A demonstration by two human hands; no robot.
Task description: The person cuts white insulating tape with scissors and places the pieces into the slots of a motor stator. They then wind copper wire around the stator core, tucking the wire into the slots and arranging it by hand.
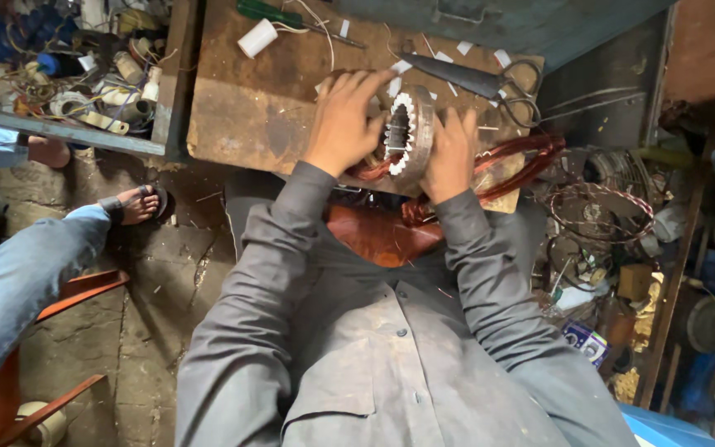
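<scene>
Your left hand (343, 124) and right hand (450, 153) clasp the round grey metal stator with white slot paper (407, 132), on the wooden bench (250, 108) at twelve o'clock; steady it while seating copper windings (515, 157).

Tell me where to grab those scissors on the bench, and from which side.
Take the scissors by the looped handles at their right end, coming from the right. They lie flat, blades pointing left toward the hands on the motor ring, with the loops nearest the board's free edge.
</scene>
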